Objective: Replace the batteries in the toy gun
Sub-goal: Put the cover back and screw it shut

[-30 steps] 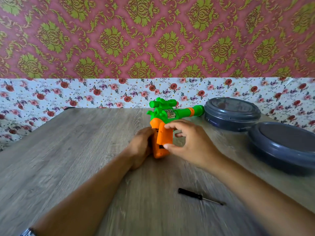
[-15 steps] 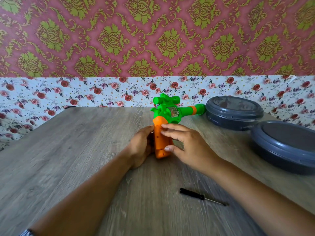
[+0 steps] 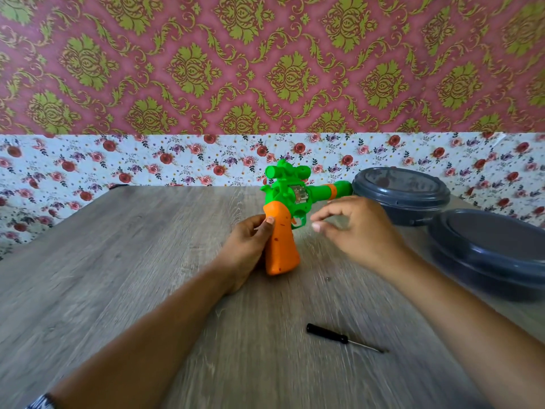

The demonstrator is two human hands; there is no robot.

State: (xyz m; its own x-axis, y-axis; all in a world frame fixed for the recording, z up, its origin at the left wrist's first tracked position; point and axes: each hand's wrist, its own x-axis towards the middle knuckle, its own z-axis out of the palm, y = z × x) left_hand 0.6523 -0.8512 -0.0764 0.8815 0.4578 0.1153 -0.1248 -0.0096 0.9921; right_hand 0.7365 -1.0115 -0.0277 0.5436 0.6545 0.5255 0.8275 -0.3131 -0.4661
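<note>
The toy gun point(image 3: 283, 231) has a green body and an orange grip, and it stands butt-down on the wooden table point(image 3: 118, 276), barrel pointing right. My left hand point(image 3: 246, 246) grips the orange handle from the left, thumb on its upper edge. The handle's side looks closed, with small screw holes showing. My right hand point(image 3: 354, 228) hovers just right of the trigger guard, fingers loosely curved and holding nothing, slightly blurred. A small black-handled screwdriver point(image 3: 342, 339) lies on the table nearer to me.
Two round grey lidded containers stand at the right: one point(image 3: 401, 193) at the back by the gun's muzzle, a larger one point(image 3: 486, 252) nearer the table's right edge. A flowered wall runs behind the table.
My right hand pressed the orange cover onto the handle, then let go and drew back to the right. My left hand kept hold of the handle.
</note>
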